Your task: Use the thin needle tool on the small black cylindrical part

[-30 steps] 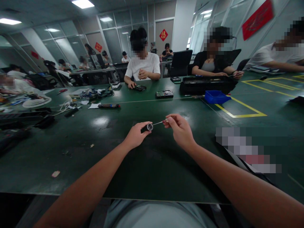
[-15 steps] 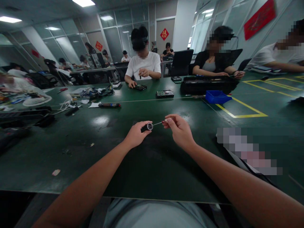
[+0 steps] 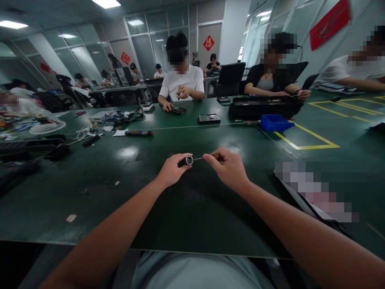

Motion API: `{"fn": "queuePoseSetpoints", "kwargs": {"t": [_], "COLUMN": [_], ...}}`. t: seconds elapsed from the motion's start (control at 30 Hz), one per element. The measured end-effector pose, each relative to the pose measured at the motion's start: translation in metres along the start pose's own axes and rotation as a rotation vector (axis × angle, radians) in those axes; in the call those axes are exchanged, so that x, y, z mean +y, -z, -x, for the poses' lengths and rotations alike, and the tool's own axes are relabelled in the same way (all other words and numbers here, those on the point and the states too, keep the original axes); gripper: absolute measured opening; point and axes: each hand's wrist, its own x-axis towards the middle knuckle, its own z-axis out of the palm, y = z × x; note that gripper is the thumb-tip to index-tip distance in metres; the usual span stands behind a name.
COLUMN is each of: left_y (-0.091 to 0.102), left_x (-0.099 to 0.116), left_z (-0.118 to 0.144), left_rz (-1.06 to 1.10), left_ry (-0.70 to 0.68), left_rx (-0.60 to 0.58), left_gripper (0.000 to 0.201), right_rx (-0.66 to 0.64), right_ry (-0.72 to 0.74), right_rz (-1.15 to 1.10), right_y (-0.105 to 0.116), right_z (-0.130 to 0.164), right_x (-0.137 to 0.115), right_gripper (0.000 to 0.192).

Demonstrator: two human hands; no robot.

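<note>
A dark cylindrical piece [image 3: 189, 160] with a pale ring at its end is gripped by my left hand [image 3: 173, 170], low over the green table [image 3: 192, 216]. Its ringed end faces right and toward me. Across from it, my right hand [image 3: 229, 165] is closed on a screwdriver [image 3: 197, 159]. The thin metal shaft points left, and its tip meets the ringed end. My fingers cover most of the handle. Whether the tip sits inside the ring or against it I cannot tell.
Opposite, a person in a white shirt [image 3: 191, 82] handles a circuit board [image 3: 178, 110]. Another board [image 3: 209, 118] lies nearer, left of a blue bin [image 3: 276, 123]. Cables [image 3: 120, 117] and a dark cylindrical tool [image 3: 138, 133] lie to the left. Blurred papers [image 3: 315, 192] are at right.
My right hand's thumb and fingers have slid left along the screwdriver, so less shaft shows. My left hand and the cylindrical piece have stayed in place.
</note>
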Motion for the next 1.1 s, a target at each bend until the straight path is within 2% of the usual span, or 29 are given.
{"fn": "queuePoseSetpoints", "kwargs": {"t": [0.27, 0.37, 0.5, 0.67, 0.87, 1.1], "left_y": [-0.0001, -0.0004, -0.0007, -0.0007, -0.0007, -0.0004], "left_x": [-0.0028, -0.0037, -0.003, -0.0002, -0.0011, 0.0001], "left_z": [-0.0004, -0.0006, -0.001, -0.0008, -0.0001, 0.0004], "left_rz": [0.01, 0.011, 0.009, -0.008, -0.007, 0.0], "left_ry": [-0.019, -0.02, 0.0, -0.001, -0.02, -0.025], "left_rx": [0.007, 0.005, 0.005, -0.008, -0.015, -0.021], "left_gripper": [0.043, 0.042, 0.042, 0.043, 0.042, 0.043], "right_rx": [-0.067, -0.111, -0.128, -0.146, -0.126, -0.14], "right_ry": [0.136, 0.173, 0.106, 0.013, 0.054, 0.068], "right_rz": [-0.048, -0.032, -0.02, -0.007, 0.033, -0.042], "right_y": [0.0027, 0.0016, -0.0004, -0.0011, -0.0004, 0.0001], "right_z": [0.0003, 0.0015, 0.0031, 0.0017, 0.0019, 0.005], "right_x": [-0.0009, -0.0019, -0.0031, -0.0039, -0.0037, -0.0054], "right_gripper": [0.015, 0.015, 0.02, 0.04, 0.034, 0.027]}}
